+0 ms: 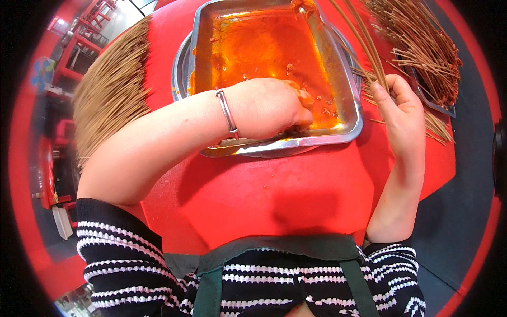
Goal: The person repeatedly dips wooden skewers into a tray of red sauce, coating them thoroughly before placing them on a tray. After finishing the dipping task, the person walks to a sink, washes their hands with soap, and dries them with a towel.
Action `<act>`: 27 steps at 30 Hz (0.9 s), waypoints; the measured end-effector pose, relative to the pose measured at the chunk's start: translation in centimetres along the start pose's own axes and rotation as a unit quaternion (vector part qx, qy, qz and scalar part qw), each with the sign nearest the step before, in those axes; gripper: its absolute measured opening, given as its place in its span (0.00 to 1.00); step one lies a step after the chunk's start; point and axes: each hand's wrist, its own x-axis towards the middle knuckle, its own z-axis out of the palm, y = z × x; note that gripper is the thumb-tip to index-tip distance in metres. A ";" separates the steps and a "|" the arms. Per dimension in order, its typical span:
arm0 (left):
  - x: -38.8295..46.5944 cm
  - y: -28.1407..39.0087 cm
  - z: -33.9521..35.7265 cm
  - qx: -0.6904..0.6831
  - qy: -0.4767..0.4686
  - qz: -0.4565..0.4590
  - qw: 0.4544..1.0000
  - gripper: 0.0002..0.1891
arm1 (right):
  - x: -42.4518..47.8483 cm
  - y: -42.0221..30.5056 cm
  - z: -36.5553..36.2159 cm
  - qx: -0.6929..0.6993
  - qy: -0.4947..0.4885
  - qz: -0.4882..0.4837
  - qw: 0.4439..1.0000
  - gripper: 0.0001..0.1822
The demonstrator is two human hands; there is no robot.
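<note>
My left hand [269, 107], with a silver bangle [226, 113] at the wrist, reaches into a rectangular metal tray [344, 91]. Its fingertips are down in the orange-red oily sauce [261, 43], and whatever they touch there is hidden. Small bits of meat [328, 111] lie in the sauce near those fingers. To the right of the tray, my right hand [400, 99] pinches several thin wooden skewers [370, 47] between thumb and fingers. They slant up and away, past the top of the view. A reddish clump of meat [305, 6] sits at the tray's far right corner.
A round metal pan [177, 79] shows under the tray. Bare wooden skewers [115, 79] are massed on the red table [253, 198] at left. At right, a heap of skewers with sauced meat [439, 63] fills a dark tray [441, 109]; loose skewers [437, 128] lie beside it.
</note>
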 end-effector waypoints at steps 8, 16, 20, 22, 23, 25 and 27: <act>-3.2 -2.5 -3.8 0.135 0.070 -0.147 0.977 0.08 | -0.3 0.0 0.0 0.013 -0.001 -0.010 1.000 0.06; -6.2 0.9 -4.8 0.089 -0.157 -0.234 0.955 0.07 | -0.1 0.4 0.1 -0.015 -0.008 -0.030 0.999 0.06; -6.6 2.0 -3.1 0.072 -0.175 -0.224 0.956 0.07 | -0.1 0.5 0.1 -0.015 -0.008 -0.038 0.999 0.06; -6.3 1.6 -2.2 0.083 -0.170 -0.216 0.958 0.07 | -0.1 0.4 0.0 -0.011 -0.005 -0.041 0.999 0.06; -6.2 1.5 -2.0 0.081 -0.158 -0.218 0.960 0.07 | -0.2 0.2 0.0 -0.016 -0.003 -0.044 0.999 0.06; -6.0 1.5 -2.2 0.084 -0.136 -0.219 0.963 0.06 | -0.1 0.0 -0.1 -0.020 0.001 -0.049 0.999 0.06; -6.0 1.3 -2.6 0.111 -0.105 -0.240 0.958 0.05 | -0.1 0.2 0.0 -0.019 0.001 -0.052 0.998 0.06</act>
